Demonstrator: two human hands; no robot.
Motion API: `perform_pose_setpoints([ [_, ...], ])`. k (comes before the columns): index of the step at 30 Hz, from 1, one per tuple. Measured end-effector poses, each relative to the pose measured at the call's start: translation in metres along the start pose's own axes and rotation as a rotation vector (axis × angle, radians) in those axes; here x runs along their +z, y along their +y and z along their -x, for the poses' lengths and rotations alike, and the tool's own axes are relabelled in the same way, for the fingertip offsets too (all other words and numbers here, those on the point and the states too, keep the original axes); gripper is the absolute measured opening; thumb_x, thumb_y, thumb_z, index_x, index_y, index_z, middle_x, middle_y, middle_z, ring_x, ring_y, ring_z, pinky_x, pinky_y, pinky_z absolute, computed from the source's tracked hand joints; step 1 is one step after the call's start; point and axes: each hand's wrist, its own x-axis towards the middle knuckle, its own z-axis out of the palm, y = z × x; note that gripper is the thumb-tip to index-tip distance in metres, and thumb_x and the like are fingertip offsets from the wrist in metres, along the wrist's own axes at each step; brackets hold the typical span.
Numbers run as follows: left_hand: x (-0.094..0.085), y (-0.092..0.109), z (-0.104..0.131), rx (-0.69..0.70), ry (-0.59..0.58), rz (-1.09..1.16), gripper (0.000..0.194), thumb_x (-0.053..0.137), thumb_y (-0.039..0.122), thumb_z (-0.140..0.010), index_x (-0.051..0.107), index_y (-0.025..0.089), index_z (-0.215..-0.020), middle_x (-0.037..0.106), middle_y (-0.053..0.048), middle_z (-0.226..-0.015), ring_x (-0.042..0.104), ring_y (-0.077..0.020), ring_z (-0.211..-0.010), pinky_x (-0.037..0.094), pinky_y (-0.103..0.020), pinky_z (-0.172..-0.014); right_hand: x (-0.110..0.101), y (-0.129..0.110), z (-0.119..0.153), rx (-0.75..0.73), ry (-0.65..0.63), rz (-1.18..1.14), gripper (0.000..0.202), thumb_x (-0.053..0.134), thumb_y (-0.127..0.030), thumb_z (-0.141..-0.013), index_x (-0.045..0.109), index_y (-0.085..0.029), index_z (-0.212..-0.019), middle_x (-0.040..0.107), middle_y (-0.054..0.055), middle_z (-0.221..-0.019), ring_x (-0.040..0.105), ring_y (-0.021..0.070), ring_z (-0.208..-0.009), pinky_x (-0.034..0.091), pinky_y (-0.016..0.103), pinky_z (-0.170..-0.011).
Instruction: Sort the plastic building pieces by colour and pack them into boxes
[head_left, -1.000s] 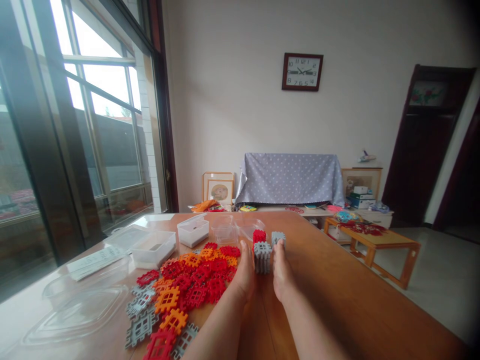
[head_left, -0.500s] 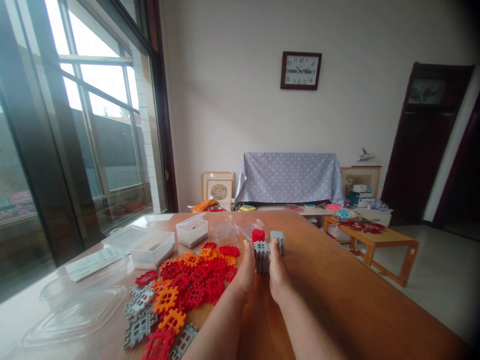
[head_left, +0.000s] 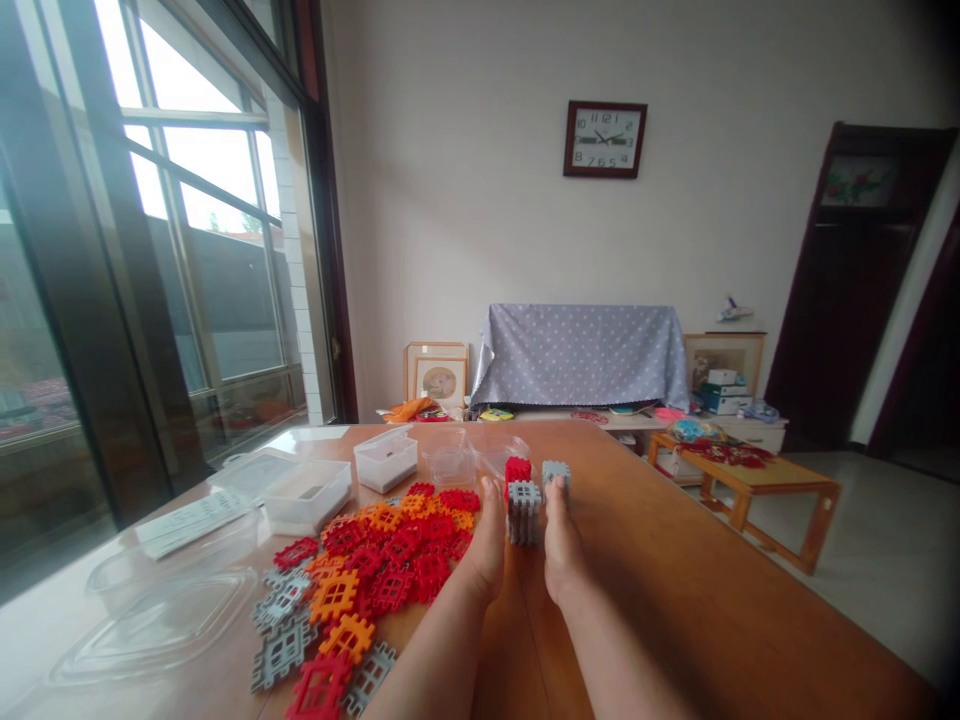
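A grey stack of square, notched plastic building tiles (head_left: 523,514) stands on the wooden table between my two hands. On its left side my left hand (head_left: 490,540) is held upright and flat, open, with a small gap to the stack. My right hand (head_left: 562,545) stands open on the other side, fingers stretched forward and a narrow gap between palm and tiles. Just behind rises a red stack of tiles (head_left: 517,468). A second grey stack (head_left: 557,472) is at the back right, partly hidden by my right fingers; whether they touch it I cannot tell.
Loose red, orange and grey tiles (head_left: 394,550) lie heaped left of my hands. Clear plastic boxes (head_left: 307,495), a transparent lid (head_left: 157,635) and a printed sheet (head_left: 196,522) cover the left side. The table's right edge (head_left: 739,530) runs diagonally; a low wooden table (head_left: 795,490) stands beyond.
My hands have moved apart slightly, away from the sides of the front grey stack, which stays standing. The camera view has shifted a little.
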Motion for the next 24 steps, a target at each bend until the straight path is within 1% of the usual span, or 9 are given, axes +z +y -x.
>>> perform_pose_setpoints([
  [2, -0.006, 0.0, -0.001, 0.01, 0.081, -0.062, 0.088, 0.023, 0.079, -0.094, 0.029, 0.023, -0.161, 0.016, -0.002, -0.17, 0.002, -0.0228, -0.158, 0.007, -0.039, -0.13, -0.003, -0.003, 0.0, 0.024, 0.066, 0.03, 0.077, 0.034, -0.075, -0.095, 0.059, -0.019, -0.142, 0.055, 0.009, -0.152, 0.045, 0.0272, -0.144, 0.034, 0.038, -0.119],
  [3, -0.009, 0.0, -0.002, 0.016, 0.132, -0.094, 0.089, 0.024, 0.08, -0.094, 0.028, 0.022, -0.161, 0.016, -0.003, -0.17, 0.005, -0.023, -0.158, 0.01, -0.039, -0.129, -0.005, -0.005, 0.001, -0.012, 0.104, 0.059, 0.076, 0.035, -0.074, -0.095, 0.059, -0.019, -0.141, 0.052, 0.01, -0.153, 0.044, 0.0273, -0.145, 0.031, 0.04, -0.121],
  [5, -0.016, 0.002, -0.002, 0.036, 0.234, -0.15, 0.09, 0.028, 0.08, -0.093, 0.033, 0.02, -0.159, 0.024, -0.009, -0.168, 0.016, -0.0262, -0.157, 0.019, -0.042, -0.128, -0.006, -0.01, 0.006, -0.182, 0.169, 0.13, 0.068, 0.037, -0.069, -0.097, 0.061, -0.019, -0.136, 0.057, 0.012, -0.148, 0.048, 0.0273, -0.14, 0.032, 0.041, -0.12],
  [7, -0.023, 0.005, -0.001, 0.072, 0.311, -0.186, 0.087, 0.032, 0.08, -0.092, 0.046, 0.019, -0.153, 0.037, -0.014, -0.163, 0.03, -0.03, -0.153, 0.029, -0.045, -0.123, -0.005, -0.013, 0.015, -0.349, 0.173, 0.186, 0.057, 0.04, -0.064, -0.098, 0.065, -0.02, -0.124, 0.066, 0.013, -0.133, 0.058, 0.0262, -0.126, 0.041, 0.038, -0.111],
  [10, -0.033, 0.011, 0.001, 0.151, 0.376, -0.21, 0.08, 0.036, 0.078, -0.093, 0.061, 0.017, -0.138, 0.053, -0.018, -0.152, 0.048, -0.0315, -0.143, 0.038, -0.047, -0.118, 0.003, -0.015, 0.033, -0.443, -0.012, 0.287, 0.043, 0.042, -0.057, -0.1, 0.065, -0.021, -0.102, 0.073, 0.007, -0.098, 0.066, 0.0211, -0.089, 0.05, 0.03, -0.082],
  [12, -0.038, 0.015, 0.003, 0.209, 0.405, -0.216, 0.073, 0.04, 0.076, -0.093, 0.068, 0.016, -0.126, 0.062, -0.018, -0.141, 0.057, -0.0309, -0.133, 0.04, -0.047, -0.115, 0.01, -0.012, 0.045, -0.452, -0.193, 0.407, 0.039, 0.043, -0.053, -0.101, 0.062, -0.022, -0.088, 0.068, 0.002, -0.078, 0.06, 0.0174, -0.071, 0.045, 0.027, -0.068],
  [15, -0.043, 0.018, 0.007, 0.27, 0.457, -0.189, 0.065, 0.045, 0.071, -0.094, 0.071, 0.015, -0.113, 0.07, -0.018, -0.128, 0.064, -0.0294, -0.122, 0.044, -0.045, -0.111, 0.02, -0.005, 0.054, -0.472, -0.371, 0.557, 0.04, 0.043, -0.049, -0.101, 0.055, -0.022, -0.073, 0.059, -0.001, -0.065, 0.053, 0.0148, -0.063, 0.036, 0.025, -0.06],
  [19, -0.045, 0.025, 0.012, 0.284, 0.525, -0.087, 0.056, 0.051, 0.066, -0.093, 0.07, 0.016, -0.11, 0.072, -0.016, -0.12, 0.068, -0.0269, -0.114, 0.048, -0.043, -0.104, 0.024, 0.004, 0.051, -0.464, -0.462, 0.68, 0.042, 0.041, -0.047, -0.101, 0.046, -0.022, -0.068, 0.053, -0.003, -0.061, 0.047, 0.0132, -0.059, 0.027, 0.025, -0.056],
  [24, -0.05, 0.046, 0.019, 0.255, 0.622, 0.07, 0.047, 0.056, 0.059, -0.09, 0.067, 0.018, -0.109, 0.074, -0.014, -0.113, 0.07, -0.0244, -0.106, 0.051, -0.04, -0.093, 0.019, 0.009, 0.042, -0.42, -0.508, 0.732, 0.048, 0.038, -0.053, -0.102, 0.042, -0.022, -0.066, 0.046, -0.005, -0.056, 0.041, 0.012, -0.055, 0.023, 0.026, -0.055],
])
